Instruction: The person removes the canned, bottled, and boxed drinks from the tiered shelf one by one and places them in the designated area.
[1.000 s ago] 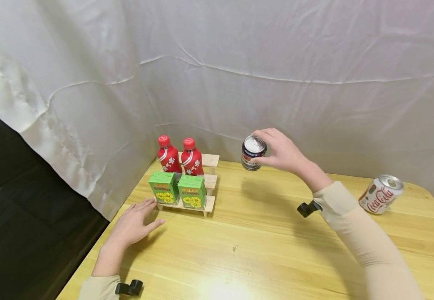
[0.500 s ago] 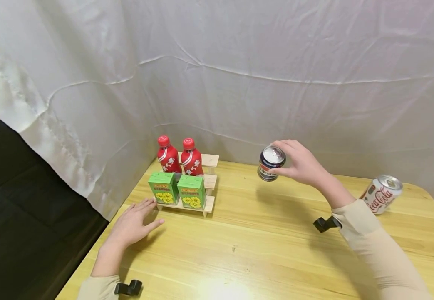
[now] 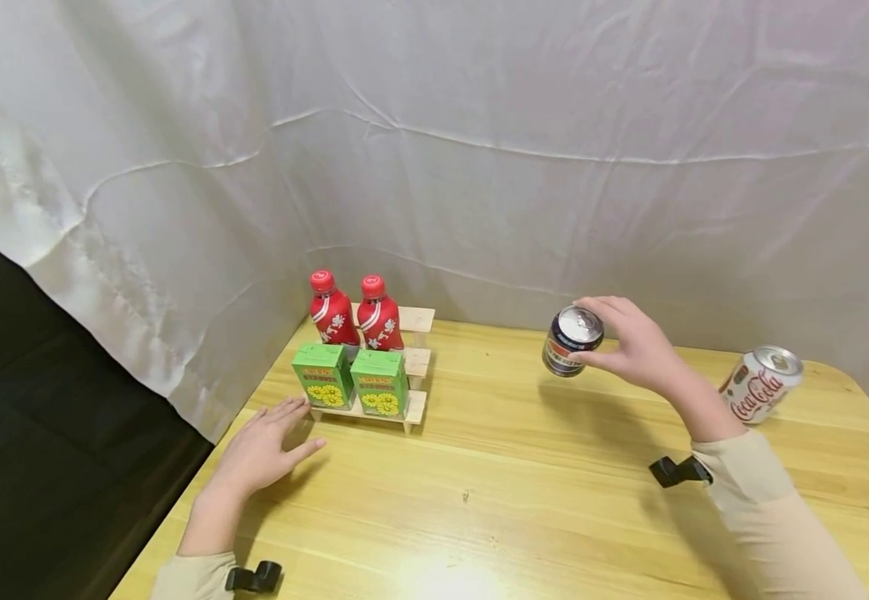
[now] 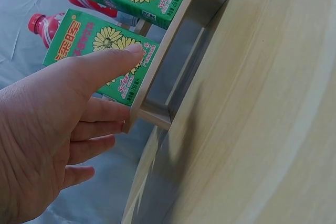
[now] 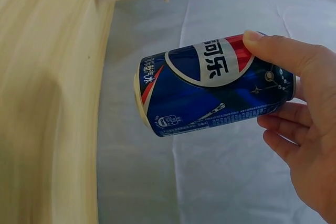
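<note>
My right hand [image 3: 632, 346] grips a dark blue Pepsi can [image 5: 210, 85] near its top, thumb on one side and fingers on the other. In the head view the can is held above the table, its silver lid up. At the left, my left hand [image 3: 257, 450] has its fingers extended, with the fingertips at the left front corner of a small wooden tiered rack [image 3: 416, 407]. Two green drink cartons [image 3: 380, 385] with yellow flowers stand on the rack's front step. Behind them are two red bottles [image 3: 379, 321] with red caps.
A white Coca-Cola can [image 3: 762, 385] stands on the right part of the wooden table [image 3: 524, 500], beyond my right forearm. Pale grey cloth [image 3: 524, 217] hangs behind the table and along its left. Black fabric [image 3: 59, 400] lies past the left edge.
My right hand has moved to the right and nearer to me, carrying the Pepsi can away from the rack. My left hand stays at the rack's corner.
</note>
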{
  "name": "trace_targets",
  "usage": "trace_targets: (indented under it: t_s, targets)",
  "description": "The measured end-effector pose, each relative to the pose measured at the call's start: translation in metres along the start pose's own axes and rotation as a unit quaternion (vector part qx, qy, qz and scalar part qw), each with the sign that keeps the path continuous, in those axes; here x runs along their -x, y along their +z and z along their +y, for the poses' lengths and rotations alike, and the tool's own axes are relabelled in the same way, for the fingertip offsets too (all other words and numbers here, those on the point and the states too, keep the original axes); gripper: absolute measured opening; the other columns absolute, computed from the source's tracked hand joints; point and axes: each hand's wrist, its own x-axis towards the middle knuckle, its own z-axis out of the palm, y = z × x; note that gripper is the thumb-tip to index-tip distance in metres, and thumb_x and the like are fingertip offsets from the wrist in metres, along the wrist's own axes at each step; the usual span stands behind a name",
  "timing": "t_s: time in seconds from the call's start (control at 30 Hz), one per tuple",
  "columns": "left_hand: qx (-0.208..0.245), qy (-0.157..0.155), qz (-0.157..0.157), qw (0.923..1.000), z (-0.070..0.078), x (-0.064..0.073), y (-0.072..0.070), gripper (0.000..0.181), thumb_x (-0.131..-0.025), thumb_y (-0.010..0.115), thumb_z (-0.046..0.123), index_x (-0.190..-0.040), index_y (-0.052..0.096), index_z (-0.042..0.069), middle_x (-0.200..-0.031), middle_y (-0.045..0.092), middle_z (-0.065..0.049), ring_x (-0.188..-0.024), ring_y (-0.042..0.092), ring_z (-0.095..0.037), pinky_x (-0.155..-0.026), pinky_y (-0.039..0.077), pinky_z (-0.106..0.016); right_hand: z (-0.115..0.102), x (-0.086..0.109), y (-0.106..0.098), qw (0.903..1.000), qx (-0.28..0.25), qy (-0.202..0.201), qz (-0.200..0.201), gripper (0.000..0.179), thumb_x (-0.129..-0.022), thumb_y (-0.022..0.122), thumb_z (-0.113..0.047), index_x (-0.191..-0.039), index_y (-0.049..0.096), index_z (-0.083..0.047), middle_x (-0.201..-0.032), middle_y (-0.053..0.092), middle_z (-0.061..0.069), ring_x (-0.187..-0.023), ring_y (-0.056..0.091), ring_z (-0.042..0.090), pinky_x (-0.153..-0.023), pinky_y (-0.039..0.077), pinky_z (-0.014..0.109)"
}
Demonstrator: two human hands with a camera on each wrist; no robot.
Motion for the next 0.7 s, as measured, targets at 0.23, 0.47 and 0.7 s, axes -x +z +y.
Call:
trace_targets:
  t_s: [0.23,0.47,0.7]
  targets:
    - [0.000,0.000,0.001,1.0000,-0.001,0.000,0.000,0.071,-0.090,0.062,0.052,-0.140,0.052,0.003,-0.148,0.048,-0.015,-0.140,0.042,-0.036,-0.118,0.029,-0.059,0.010,0.016,-0.006,0.9997,0.002,0.020,0.010,0.074,-0.066,0.089,-0.017,-0.131,0.056,-0.006,-0.125,0.059,0.022,-0.114,0.053,0.039,-0.089,0.047,0.063]
    - [0.001,0.002,0.003,1.0000,-0.001,0.000,0.001,0.071,-0.089,0.063,0.052,-0.140,0.052,0.003,-0.148,0.048,-0.015,-0.139,0.042,-0.036,-0.117,0.029,-0.059,0.019,0.027,-0.015,0.9996,0.010,0.023,0.014,0.075,-0.064,0.090,-0.017,-0.131,0.056,-0.005,-0.126,0.058,0.023,-0.115,0.052,0.040,-0.090,0.046,0.064]
    - [0.000,0.002,0.002,1.0000,-0.001,-0.001,0.001,0.071,-0.090,0.062,0.052,-0.140,0.052,0.004,-0.148,0.048,-0.015,-0.140,0.042,-0.036,-0.117,0.029,-0.059,0.029,0.040,-0.022,0.9989,0.019,0.044,0.000,0.076,-0.064,0.090,-0.016,-0.130,0.056,-0.005,-0.124,0.058,0.024,-0.114,0.052,0.041,-0.088,0.046,0.066]
